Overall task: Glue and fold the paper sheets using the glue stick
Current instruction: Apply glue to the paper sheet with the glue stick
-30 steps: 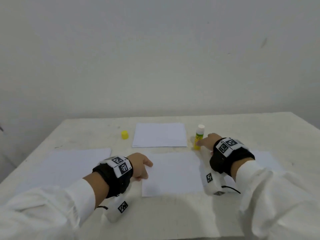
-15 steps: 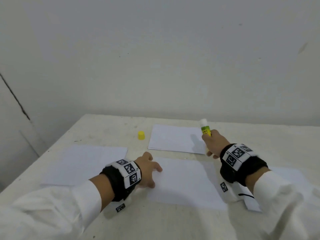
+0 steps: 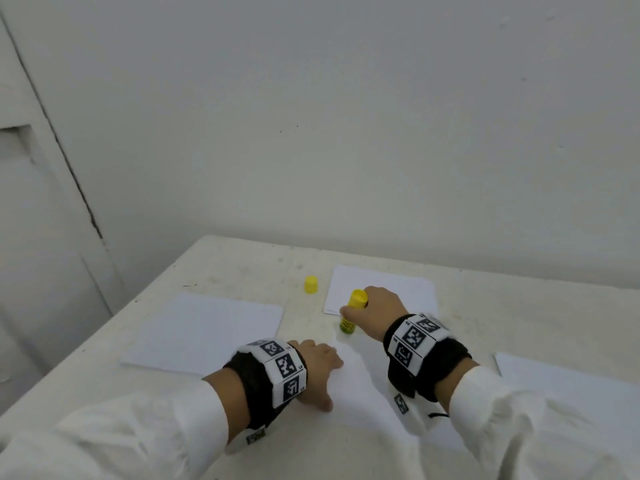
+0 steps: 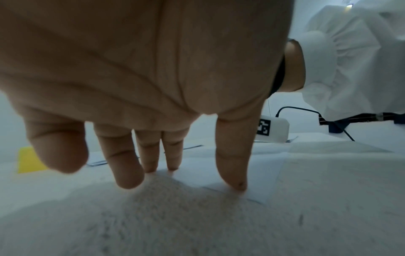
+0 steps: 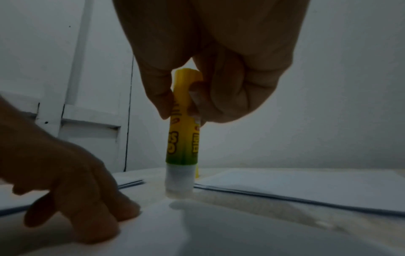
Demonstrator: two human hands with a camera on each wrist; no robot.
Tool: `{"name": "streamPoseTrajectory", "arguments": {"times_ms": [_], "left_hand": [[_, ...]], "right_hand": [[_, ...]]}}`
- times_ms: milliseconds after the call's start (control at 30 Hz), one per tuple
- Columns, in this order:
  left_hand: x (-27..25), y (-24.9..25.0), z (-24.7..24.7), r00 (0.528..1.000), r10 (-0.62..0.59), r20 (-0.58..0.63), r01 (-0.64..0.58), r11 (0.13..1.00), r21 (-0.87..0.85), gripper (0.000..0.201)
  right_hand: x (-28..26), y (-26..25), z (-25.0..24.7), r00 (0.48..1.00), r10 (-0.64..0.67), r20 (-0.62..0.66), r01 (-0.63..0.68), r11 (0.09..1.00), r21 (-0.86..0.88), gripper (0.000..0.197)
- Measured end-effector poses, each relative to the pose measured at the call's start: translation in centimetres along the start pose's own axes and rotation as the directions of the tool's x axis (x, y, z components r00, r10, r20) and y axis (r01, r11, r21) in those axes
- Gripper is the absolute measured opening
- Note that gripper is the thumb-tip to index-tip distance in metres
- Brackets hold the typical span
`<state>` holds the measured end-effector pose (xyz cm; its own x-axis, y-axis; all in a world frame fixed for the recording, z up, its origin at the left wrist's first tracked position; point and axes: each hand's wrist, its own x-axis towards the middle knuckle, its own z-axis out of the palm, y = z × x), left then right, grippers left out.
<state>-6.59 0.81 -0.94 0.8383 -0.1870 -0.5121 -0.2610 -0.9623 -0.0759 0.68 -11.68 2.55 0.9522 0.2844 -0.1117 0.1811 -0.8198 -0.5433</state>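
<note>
Right wrist cam gives me what head cam can't: glue stick (image 5: 183, 131) is upside down, white tip at the far corner of the middle sheet (image 5: 241, 230), touching or just above it, can't tell. Thumb and fingers (image 5: 228, 97) of my right hand (image 3: 379, 311) pinch its upper barrel. Head cam shows only the stick's yellow base poking out of that fist. Left wrist cam: left hand (image 3: 317, 367) spread, fingertips (image 4: 237, 184) pressing the sheet's left edge, holding nothing. Yellow cap (image 3: 311, 284) sits apart on the table (image 3: 519, 323), left of the far sheet (image 3: 398, 285). Vs 0.5 s ago: stick was tip-up over the far sheet; now flipped and brought down to the near one. Left hand same spot.
</note>
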Motion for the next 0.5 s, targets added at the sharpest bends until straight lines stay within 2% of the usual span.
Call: {"name": "streamPoseTrajectory", "arguments": {"times_ms": [267, 500], "left_hand": [[-0.1, -0.5, -0.2, 1.0, 0.013, 0.01, -0.013, 0.999, -0.034, 0.088], [0.6, -0.7, -0.9, 0.999, 0.037, -0.014, -0.036, 0.996, 0.076, 0.093]], "right_hand": [[0.1, -0.5, 0.2, 0.999, 0.003, 0.041, 0.004, 0.983, -0.185, 0.027], [-2.0, 5.0, -3.1, 0.988, 0.147, -0.038, -0.152, 0.969, -0.197, 0.023]]}}
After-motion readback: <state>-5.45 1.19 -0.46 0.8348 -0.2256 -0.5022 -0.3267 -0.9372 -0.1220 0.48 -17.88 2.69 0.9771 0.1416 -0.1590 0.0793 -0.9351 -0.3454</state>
